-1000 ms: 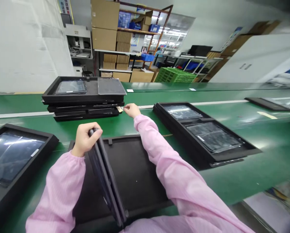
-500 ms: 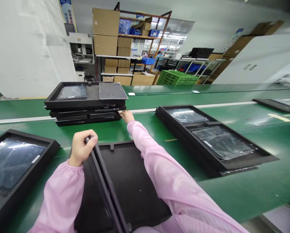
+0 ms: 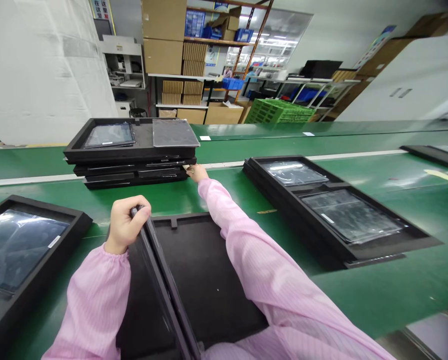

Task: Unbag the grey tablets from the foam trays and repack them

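Note:
My left hand is closed round the top end of dark flat panels, apparently two, standing on edge in a black foam tray in front of me. The tray's right compartment shows bare black foam. My right hand reaches across to the right end of a stack of black trays, its fingers closed at the stack's lower corner. A small pale thing shows at those fingertips, too small to name. Film-covered screens lie in the top tray, and a grey sheet-like panel overhangs its right end.
More black trays with film-covered screens lie on the green conveyor belt: one at left, a stack at right, another at far right. Behind stand green crates, shelving with cartons and a white wrapped bulk.
The view has tilted down slightly. My left hand keeps its hold on the panels, and my right hand stays at the corner of the tray stack.

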`<state>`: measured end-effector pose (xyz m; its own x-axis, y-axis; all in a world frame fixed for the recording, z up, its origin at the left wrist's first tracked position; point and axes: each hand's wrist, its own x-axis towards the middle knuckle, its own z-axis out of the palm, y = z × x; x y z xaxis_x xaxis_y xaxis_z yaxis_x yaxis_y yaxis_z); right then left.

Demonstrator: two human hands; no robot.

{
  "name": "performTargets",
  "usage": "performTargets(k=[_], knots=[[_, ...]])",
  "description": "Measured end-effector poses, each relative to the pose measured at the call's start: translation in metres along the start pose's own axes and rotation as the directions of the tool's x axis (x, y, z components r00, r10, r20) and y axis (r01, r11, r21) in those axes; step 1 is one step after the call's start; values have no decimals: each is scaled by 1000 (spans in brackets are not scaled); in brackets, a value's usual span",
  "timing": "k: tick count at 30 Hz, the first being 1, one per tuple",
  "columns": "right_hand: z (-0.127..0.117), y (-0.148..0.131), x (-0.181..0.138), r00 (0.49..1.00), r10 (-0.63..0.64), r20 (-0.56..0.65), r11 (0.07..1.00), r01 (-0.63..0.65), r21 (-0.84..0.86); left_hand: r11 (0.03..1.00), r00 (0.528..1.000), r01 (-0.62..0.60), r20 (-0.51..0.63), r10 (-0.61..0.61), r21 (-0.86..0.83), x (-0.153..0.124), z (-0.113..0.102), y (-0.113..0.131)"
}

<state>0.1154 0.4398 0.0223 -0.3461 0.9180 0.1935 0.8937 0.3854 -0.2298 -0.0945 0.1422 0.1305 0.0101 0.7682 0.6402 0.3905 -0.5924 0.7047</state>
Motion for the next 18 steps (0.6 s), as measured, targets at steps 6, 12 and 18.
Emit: performTargets(k=[6,12,18], knots=[[2,0,4,1000,-3,23,999,3,39,1000,1000,-9,4,9,-1,0,0,0],[2,4,-1,998,-63,12,997,63,37,1000,1000,-11,4,11,-3,0,1,0],[-2,4,-2,995,-103,9,994,103,-29,1000,1000,20,-3,-20,-5,0,2,-1]])
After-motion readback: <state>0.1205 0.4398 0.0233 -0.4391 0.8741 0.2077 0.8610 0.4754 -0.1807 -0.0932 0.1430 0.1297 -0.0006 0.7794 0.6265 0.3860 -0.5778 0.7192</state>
